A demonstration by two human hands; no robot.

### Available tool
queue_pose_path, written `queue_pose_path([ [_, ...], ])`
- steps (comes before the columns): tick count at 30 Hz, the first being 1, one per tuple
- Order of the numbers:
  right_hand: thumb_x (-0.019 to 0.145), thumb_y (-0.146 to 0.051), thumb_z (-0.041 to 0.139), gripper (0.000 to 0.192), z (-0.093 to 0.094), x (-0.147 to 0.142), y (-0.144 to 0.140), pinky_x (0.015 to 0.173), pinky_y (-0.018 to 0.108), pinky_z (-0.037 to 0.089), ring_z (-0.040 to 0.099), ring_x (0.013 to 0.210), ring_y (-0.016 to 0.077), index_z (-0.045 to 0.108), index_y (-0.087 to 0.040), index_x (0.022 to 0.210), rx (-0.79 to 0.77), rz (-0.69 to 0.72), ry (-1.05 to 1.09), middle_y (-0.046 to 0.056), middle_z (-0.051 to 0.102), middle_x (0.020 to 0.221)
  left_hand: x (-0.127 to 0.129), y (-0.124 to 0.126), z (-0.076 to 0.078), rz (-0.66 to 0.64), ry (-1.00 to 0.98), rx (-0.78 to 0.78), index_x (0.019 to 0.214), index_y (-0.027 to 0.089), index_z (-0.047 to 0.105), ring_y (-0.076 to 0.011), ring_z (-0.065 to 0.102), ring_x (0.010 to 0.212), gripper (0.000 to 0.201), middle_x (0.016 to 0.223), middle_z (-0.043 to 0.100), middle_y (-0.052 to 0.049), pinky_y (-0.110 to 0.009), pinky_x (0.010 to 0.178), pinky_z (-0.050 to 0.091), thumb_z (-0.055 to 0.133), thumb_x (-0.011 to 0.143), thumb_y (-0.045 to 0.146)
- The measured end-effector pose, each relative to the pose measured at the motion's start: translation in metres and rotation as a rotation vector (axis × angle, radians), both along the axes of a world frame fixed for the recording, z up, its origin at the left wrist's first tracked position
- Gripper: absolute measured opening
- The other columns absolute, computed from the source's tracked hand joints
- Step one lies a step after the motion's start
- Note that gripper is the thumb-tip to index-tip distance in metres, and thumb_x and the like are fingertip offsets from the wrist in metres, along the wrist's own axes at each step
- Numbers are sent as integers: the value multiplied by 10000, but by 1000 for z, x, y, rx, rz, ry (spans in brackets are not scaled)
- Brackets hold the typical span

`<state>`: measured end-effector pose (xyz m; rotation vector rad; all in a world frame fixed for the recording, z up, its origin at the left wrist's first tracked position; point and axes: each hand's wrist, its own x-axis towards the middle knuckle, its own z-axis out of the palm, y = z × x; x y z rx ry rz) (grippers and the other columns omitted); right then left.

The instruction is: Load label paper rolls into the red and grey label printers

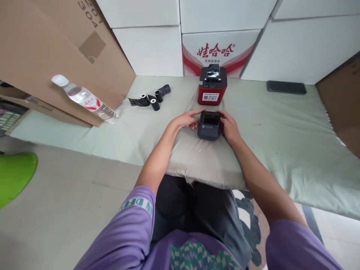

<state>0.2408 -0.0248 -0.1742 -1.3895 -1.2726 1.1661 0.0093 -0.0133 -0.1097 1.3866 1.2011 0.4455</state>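
A small dark grey printer point(209, 125) with its top open rests on a pale green cloth point(281, 138) right in front of me. My left hand point(188, 120) grips its left side, fingers reaching over the top edge. My right hand point(230, 126) holds its right side. Just behind it stands a red and black printer point(212, 85). Three small black rolls point(153, 99) and loose black strips lie to the back left.
A clear water bottle point(86, 99) leans against a big cardboard box point(56, 52) at left. White boxes point(222, 48) line the back. A black phone point(286, 87) lies at back right. A green object point(14, 174) sits at far left.
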Motion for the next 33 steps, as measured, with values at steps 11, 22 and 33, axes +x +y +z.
queue_pose_path([
  [11,747,-299,581,782,3,2,5,451,329,403,507,464,174,690,-175,1511,-30,-2,28,41,721,713,1,4,-6,48,9,-58,1730,199,381,-77,610,545,830,651,694,27,-193,516,303,521,941,-16],
  [22,739,-313,575,758,2,-1,6,435,306,398,480,454,150,721,-180,1470,-7,-34,14,51,769,802,3,6,-9,104,1,-73,1678,185,477,-77,603,546,728,650,689,20,-199,529,304,567,972,34],
  [33,719,-286,549,816,10,2,3,378,303,349,503,478,93,632,-238,1529,-22,32,28,94,582,1673,8,1,-6,81,24,10,1651,175,520,-75,550,506,605,588,628,52,-209,525,291,517,1050,106],
])
